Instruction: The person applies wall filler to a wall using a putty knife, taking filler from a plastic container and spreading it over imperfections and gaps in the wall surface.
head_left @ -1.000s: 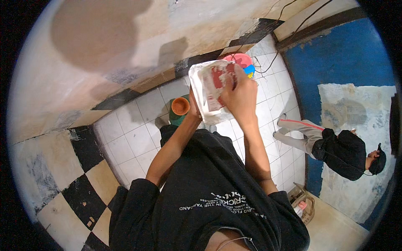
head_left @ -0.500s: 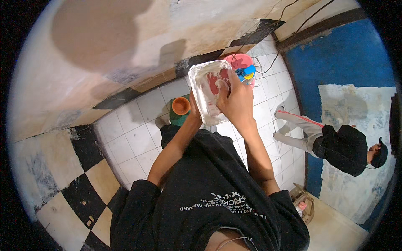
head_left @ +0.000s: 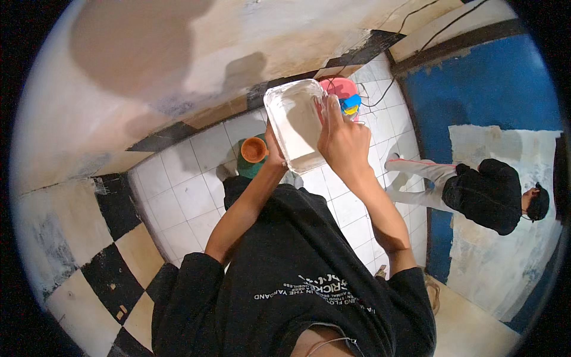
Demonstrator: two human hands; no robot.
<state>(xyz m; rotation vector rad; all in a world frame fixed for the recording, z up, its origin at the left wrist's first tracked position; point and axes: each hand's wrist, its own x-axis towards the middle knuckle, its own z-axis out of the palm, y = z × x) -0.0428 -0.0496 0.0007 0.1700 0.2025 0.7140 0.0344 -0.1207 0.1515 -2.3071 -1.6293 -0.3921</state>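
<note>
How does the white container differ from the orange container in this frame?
The white container has a rectangular opening; the orange container has a round one. The white container looks larger in view than the orange container. The white container is held by the left hand; the orange container is unheld. Both are open-topped.

Clear from above into the tub (head_left: pixel 291 84), but obstructed along its left side by the left hand (head_left: pixel 274 150), on its right by the right hand (head_left: pixel 347 140) and red scraper (head_left: pixel 320 110).

left fingers (head_left: pixel 273 141) hold a white tub (head_left: pixel 276 108); right fingers (head_left: pixel 334 112), a red tool (head_left: pixel 319 109).
</note>
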